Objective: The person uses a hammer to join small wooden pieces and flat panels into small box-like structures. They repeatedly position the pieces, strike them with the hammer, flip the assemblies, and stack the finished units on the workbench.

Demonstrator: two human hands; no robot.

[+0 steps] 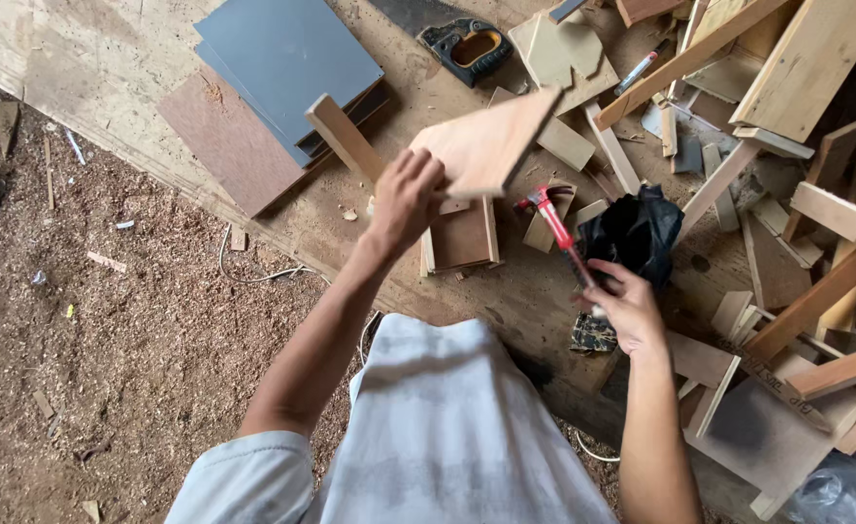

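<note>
Your left hand (407,199) is closed on the near corner of a thin plywood panel (486,146), lifting it tilted off the workbench (98,58) so its face is turned up toward you. Your right hand (627,311) is wrapped around the handle of a red claw hammer (556,225), head pointing to 11 o'clock and hovering low, kept ready beside the work. Directly below the panel sits a small stack of wooden boards (462,238). At 1 o'clock from the hammer lies a black plastic bag (634,233). Grey sheets (287,58) lie at 10 o'clock, a handsaw's handle (467,47) at 12, and loose wood offcuts (816,209) crowd the bench to 3 o'clock.
</note>
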